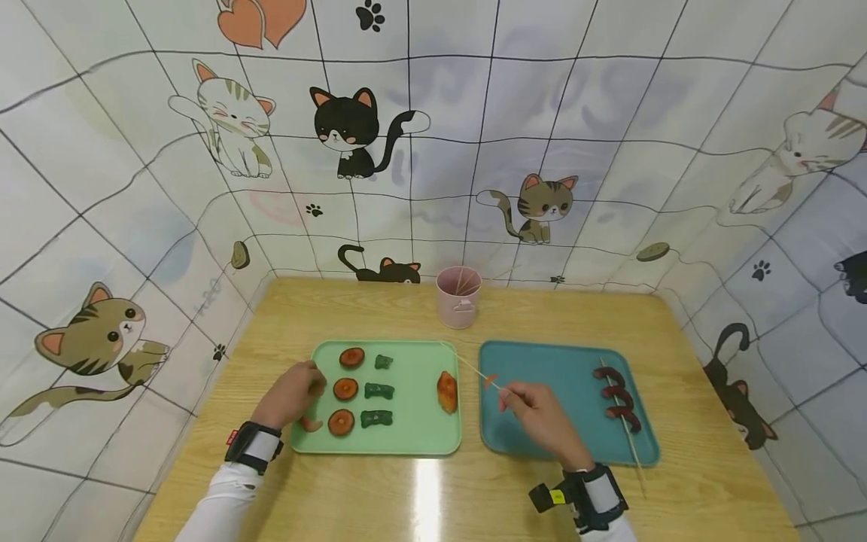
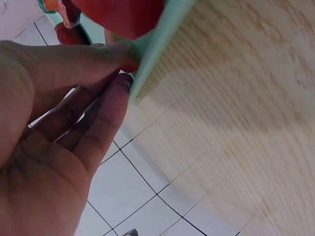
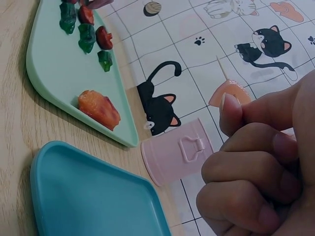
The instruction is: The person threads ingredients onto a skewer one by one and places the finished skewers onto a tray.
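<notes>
My right hand (image 1: 538, 421) pinches a thin wooden skewer (image 1: 463, 361) low down, above the left part of the blue tray (image 1: 501, 436). A pink-orange curved piece like a shrimp (image 3: 231, 93) is threaded on it, right at the thumb and forefinger. My left hand (image 1: 291, 395) is at the left edge of the green tray (image 1: 420, 444), thumb and fingertips brought together around a small reddish piece (image 2: 130, 64), mostly hidden by the fingers. Just below this hand lies another curved shrimp-like piece (image 1: 310, 424).
On the green tray are several brown mushroom-cap pieces (image 1: 341, 422), dark green pieces (image 1: 376, 418) and an orange-brown wing-like piece (image 1: 447, 392). A loaded skewer with dark red curled pieces (image 1: 618, 391) lies across the blue tray's right side. Behind stands a pink bucket (image 1: 457, 309) holding skewers.
</notes>
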Tool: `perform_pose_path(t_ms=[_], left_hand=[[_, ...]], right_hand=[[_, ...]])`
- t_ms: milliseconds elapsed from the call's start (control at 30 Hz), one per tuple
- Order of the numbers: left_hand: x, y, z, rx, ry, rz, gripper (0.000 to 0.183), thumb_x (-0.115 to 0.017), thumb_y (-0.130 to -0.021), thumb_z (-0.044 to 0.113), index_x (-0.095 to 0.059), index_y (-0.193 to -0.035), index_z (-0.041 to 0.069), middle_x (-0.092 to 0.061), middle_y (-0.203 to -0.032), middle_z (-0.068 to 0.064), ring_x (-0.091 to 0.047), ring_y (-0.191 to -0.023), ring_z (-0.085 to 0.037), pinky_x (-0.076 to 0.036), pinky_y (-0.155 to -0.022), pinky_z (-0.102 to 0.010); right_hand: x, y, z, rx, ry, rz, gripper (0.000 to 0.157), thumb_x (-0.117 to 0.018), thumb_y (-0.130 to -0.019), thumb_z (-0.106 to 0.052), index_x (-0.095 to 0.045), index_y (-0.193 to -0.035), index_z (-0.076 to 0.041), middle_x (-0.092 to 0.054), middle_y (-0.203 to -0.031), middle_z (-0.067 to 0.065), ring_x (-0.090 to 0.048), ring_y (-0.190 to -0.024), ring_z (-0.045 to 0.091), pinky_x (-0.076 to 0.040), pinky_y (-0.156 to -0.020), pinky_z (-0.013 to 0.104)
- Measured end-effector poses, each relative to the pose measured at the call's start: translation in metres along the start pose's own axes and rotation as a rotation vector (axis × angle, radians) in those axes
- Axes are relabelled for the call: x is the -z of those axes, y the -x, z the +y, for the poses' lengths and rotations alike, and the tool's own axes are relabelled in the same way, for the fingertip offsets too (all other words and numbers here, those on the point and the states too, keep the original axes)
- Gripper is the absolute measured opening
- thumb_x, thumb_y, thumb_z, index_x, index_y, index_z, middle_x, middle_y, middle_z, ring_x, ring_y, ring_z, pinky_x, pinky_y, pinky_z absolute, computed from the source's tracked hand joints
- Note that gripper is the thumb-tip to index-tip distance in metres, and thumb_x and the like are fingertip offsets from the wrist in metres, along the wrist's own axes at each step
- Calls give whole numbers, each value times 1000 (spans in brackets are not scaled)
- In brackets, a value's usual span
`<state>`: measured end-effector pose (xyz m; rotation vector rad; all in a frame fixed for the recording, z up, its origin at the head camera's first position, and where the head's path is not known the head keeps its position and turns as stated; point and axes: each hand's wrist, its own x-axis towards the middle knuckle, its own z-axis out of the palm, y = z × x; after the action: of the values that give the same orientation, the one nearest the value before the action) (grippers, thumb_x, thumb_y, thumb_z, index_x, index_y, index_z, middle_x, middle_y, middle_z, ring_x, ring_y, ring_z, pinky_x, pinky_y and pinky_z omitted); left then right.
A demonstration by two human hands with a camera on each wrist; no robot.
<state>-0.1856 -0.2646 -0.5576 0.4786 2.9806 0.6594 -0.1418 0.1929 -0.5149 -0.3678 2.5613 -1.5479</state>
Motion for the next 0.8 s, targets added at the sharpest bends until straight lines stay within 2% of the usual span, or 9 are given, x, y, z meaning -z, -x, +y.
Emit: perform_pose_path(t_ms=[133, 333, 500, 667, 800], left_hand=[[0, -2, -1, 7, -14, -2, 5, -74, -90, -1, -75, -95, 0, -64, -91, -8, -61, -86, -23, -57, -79, -42], [0, -5, -1, 2, 6, 24, 4, -75, -89, 1, -72, -86, 1, -59, -84, -6, -56, -77, -17, -54, -71, -36], [2, -6, -3, 4, 81, 82, 5, -74, -89, 0, -72, -94, -2, -62, -89, -9, -60, -80, -19, -55, -72, -35], [3, -8, 1, -12, 184, 138, 8, -72, -91, 1, -73, -99, -3, -65, -96, -12, -70, -87, -28, -62, -78, -41], [4, -9, 8, -36, 253, 204, 7, -72, -91, -1, -73, -99, -2, -66, -98, -14, -72, -90, -33, -64, -81, -43]], right_hand=[[0, 1, 2, -6, -12, 1, 32, -52, -108, -26, -67, -84, -11, -31, -58, -3, -24, -47, 4, -26, -48, 23], [1, 3, 2, -26, 3, 0, 33, -53, -108, -27, -67, -83, -13, -32, -57, -3, -24, -48, 4, -26, -48, 22], [1, 2, 1, -35, -8, 0, 32, -53, -108, -27, -67, -83, -13, -32, -57, -3, -24, -47, 4, -26, -48, 22], [2, 0, 0, -22, 5, 4, 33, -52, -109, -28, -67, -84, -13, -31, -57, -3, -23, -47, 5, -26, -48, 24], [1, -2, 0, -18, 16, 2, 32, -52, -109, -28, -67, -83, -17, -31, -56, -5, -23, -47, 5, -27, -48, 24]])
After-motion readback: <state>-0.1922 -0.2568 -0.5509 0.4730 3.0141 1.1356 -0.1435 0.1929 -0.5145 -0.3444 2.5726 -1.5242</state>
